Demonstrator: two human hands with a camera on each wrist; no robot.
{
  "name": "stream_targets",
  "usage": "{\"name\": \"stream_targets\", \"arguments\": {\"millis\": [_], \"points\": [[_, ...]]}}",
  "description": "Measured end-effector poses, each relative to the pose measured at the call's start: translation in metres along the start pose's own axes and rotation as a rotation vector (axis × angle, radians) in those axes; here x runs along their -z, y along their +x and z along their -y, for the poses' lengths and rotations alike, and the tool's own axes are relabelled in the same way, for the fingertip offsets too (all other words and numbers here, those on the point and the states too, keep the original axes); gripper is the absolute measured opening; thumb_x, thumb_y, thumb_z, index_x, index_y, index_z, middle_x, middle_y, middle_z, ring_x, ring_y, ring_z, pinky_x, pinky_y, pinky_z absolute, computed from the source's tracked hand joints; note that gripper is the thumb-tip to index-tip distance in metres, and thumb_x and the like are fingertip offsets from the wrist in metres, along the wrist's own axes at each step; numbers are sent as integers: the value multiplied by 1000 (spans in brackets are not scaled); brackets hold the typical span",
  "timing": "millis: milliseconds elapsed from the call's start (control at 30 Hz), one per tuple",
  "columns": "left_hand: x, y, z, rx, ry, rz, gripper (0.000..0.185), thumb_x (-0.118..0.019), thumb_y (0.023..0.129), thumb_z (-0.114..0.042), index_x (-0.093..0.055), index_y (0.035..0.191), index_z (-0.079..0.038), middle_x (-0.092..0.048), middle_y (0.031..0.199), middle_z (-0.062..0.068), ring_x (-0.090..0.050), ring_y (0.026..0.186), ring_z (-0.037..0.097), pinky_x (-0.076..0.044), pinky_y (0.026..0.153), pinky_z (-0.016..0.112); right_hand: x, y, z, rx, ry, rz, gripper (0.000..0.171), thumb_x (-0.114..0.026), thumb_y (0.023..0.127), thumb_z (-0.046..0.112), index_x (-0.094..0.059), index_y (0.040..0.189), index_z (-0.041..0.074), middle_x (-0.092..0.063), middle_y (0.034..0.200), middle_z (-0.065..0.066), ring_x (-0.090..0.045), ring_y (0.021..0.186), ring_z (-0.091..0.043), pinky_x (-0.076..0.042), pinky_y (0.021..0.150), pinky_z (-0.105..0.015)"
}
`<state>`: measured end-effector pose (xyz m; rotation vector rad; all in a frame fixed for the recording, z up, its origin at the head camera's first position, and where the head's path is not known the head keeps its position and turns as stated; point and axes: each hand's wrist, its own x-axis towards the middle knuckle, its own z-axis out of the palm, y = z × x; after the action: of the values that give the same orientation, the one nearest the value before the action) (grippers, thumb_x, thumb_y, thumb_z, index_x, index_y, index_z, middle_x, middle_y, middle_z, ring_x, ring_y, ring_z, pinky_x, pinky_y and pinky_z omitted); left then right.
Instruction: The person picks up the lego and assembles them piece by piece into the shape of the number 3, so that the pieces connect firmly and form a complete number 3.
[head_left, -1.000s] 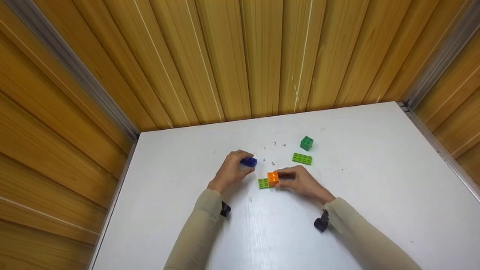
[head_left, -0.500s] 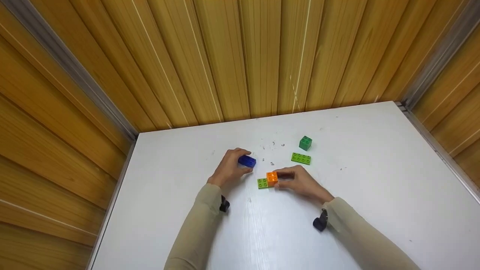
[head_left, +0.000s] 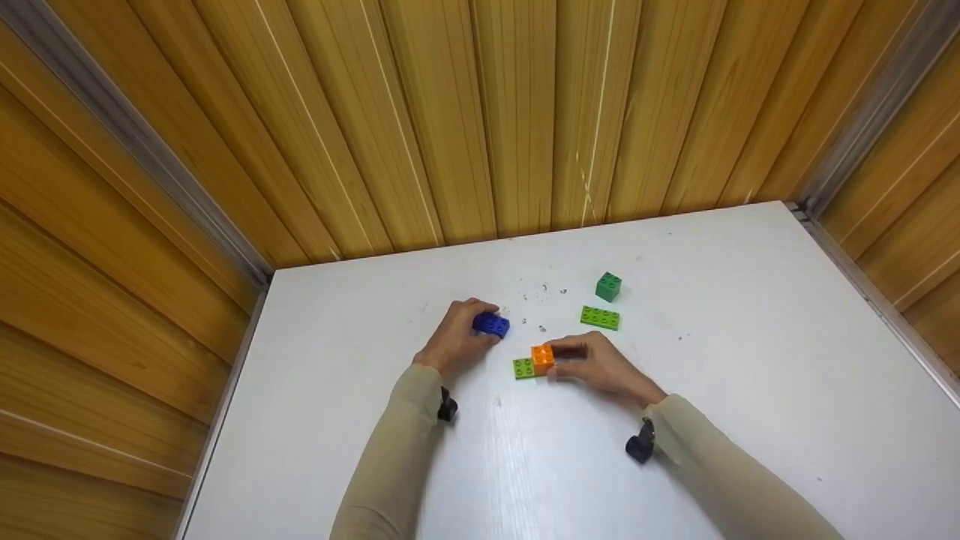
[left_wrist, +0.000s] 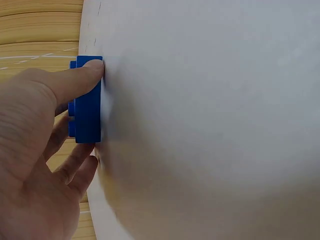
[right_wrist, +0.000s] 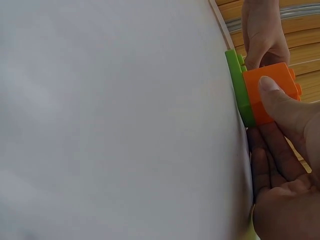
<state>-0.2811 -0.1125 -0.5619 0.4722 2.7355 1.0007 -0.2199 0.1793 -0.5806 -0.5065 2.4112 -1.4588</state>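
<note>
On the white worktop (head_left: 750, 360) the left hand (head_left: 454, 339) grips a blue brick (head_left: 491, 324), fingers (left_wrist: 75, 80) curled round it. The right hand (head_left: 596, 366) pinches an orange brick (head_left: 542, 356) seated on a light green plate (head_left: 523, 367). Beyond lie a green plate (head_left: 600, 317) and a dark green cube (head_left: 608, 286)

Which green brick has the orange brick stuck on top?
The light green flat brick by the right hand, carrying the orange brick. The other flat green brick and the dark green cube lie bare, farther back.
</note>
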Motion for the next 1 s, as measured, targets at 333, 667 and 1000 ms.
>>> {"name": "stream_targets", "arguments": {"millis": [333,667,1000], "points": [[-3,-1,3,49,-36,-17,44,-82,97,-26,-71,139,-19,-63,143,2,-51,134,25,-42,125,48,1,0,0,-2,13,1,47,-87,90,29,-76,134,18,-75,134,-3,-65,131,-31,-44,120,-59],[-5,-2,9,43,-101,-61,42,-86,94,-27,-76,133,-18,-68,137,4,-53,131,26,-43,124,48,-1,1,-2,22,-9,-6,45,-86,92,26,-75,135,14,-77,131,-7,-66,129,-34,-44,119,-60],[-3,-8,3,91,-133,-90,49,-90,90,-32,-76,135,-20,-66,133,6,-55,123,26,-45,120,48,0,2,-1,-1,-16,-10,47,-87,91,28,-76,135,18,-76,132,-3,-65,130,-31,-44,119,-59]]}}
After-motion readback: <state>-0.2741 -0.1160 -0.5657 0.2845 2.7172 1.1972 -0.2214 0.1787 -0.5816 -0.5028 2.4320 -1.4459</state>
